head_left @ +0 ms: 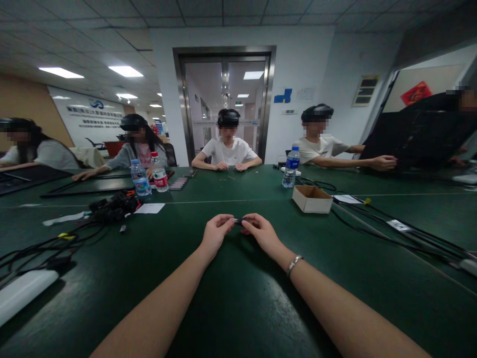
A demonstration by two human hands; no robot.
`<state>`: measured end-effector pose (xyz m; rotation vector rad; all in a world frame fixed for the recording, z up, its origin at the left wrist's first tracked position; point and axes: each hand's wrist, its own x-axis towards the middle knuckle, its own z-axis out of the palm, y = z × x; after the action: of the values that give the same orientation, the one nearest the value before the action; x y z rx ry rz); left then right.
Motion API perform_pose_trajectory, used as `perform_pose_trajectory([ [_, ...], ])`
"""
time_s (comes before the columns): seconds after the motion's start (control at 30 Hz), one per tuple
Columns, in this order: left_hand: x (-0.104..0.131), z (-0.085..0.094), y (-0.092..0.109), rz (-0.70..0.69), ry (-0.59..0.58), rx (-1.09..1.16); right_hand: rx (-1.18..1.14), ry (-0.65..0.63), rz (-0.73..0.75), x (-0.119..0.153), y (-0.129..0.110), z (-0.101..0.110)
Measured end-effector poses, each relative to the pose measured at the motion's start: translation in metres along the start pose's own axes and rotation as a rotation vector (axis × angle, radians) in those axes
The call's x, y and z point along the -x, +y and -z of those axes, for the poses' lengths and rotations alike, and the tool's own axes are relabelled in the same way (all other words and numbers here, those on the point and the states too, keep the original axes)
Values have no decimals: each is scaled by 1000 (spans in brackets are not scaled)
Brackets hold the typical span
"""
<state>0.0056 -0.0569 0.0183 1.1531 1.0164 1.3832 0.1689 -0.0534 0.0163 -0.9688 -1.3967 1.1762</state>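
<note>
Both of my hands meet over the middle of the green table (238, 298), closed in pinches. Between them is a small dark object (239, 222), short and slim, with a lighter end towards the left. My left hand (216, 232) grips its left end with thumb and fingers. On the right end, the thumb and fingers of my right hand (263, 232) are closed; a metal bracelet (294, 266) circles that wrist. The object is too small to name its kind. My fingers hide part of it.
An open cardboard box (312, 200) stands right of my hands, near a water bottle (290, 168). Black cables (387, 233) run along the right. Bottles (140, 179), a dark cable bundle (114, 206) and a white power strip (26, 296) lie left. Several people in headsets sit opposite.
</note>
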Motion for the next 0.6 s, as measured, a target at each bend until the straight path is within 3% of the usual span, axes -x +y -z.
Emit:
perform_pose_trajectory([
  [0.6,0,-2,4,8,1,-115,17,-35,34,0,3,2],
])
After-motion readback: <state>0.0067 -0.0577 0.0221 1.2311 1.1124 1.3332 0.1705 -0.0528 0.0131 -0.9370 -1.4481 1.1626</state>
